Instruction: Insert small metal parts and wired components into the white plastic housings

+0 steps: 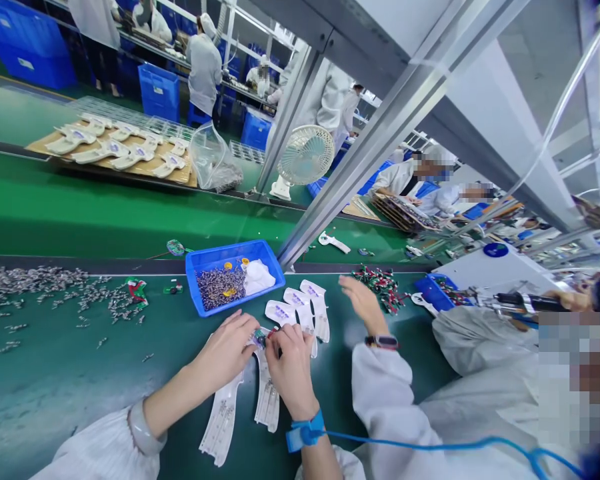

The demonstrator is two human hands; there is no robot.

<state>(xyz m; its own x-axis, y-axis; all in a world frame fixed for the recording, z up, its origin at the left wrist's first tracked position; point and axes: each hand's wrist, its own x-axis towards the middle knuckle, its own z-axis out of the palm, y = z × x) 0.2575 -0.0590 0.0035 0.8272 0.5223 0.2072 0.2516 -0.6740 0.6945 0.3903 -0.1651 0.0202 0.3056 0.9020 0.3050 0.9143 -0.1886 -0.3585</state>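
Observation:
Both my hands meet over a white plastic housing half [267, 400], which lies on the green bench with small metal parts along its handle. A small green circuit board [260, 339] is at the housing's head, between my fingertips. My left hand [229, 350] is closed at the board's left edge. From the right, my right hand [291, 363] pinches at the board, with a bit of red showing; its fingertips partly hide the contact. Another white housing half [221, 423] lies under my left wrist. Several more housing halves [300, 303] with purple marks lie just beyond my hands.
A blue tray [200, 308] holds small metal parts and a white bag. Loose metal parts [55, 283] spread at left. A co-worker's hand [364, 303] reaches in from the right, near piled circuit boards [383, 287]. A metal post [330, 200] rises behind; a blue wrist cord [405, 443] trails right.

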